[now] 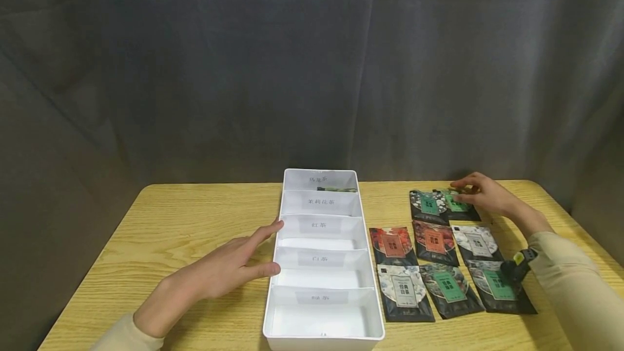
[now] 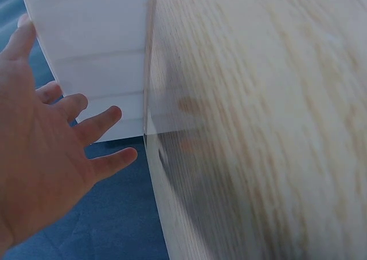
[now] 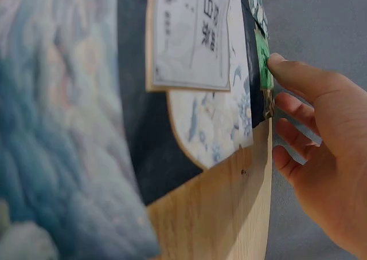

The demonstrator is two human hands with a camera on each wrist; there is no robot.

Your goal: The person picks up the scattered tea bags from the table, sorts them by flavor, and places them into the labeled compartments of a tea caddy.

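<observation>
My left hand (image 1: 214, 270) lies along the left side of a long white divided box (image 1: 324, 338), its thumb and forefinger tips at the rim. In the left wrist view its fingers are spread beside the wall. At the back right, my right hand (image 1: 492, 196) reaches over a tea packet with a bright green label (image 1: 457, 205). The thumb tip touches that label, and the other fingers are loosely bent at the packet's far edge, apart from the thumb. The packet lies flat, beside a packet with a darker green label (image 1: 429, 206).
Right of the box lie red-label packets (image 1: 392, 245), white-label packets (image 1: 405, 291) and green-label packets (image 1: 450, 287) in rows. Each box compartment bears a printed Chinese label; a green and black packet (image 1: 336, 189) is in the rearmost. A dark curtain (image 1: 312, 69) hangs behind the wooden table (image 1: 195, 210).
</observation>
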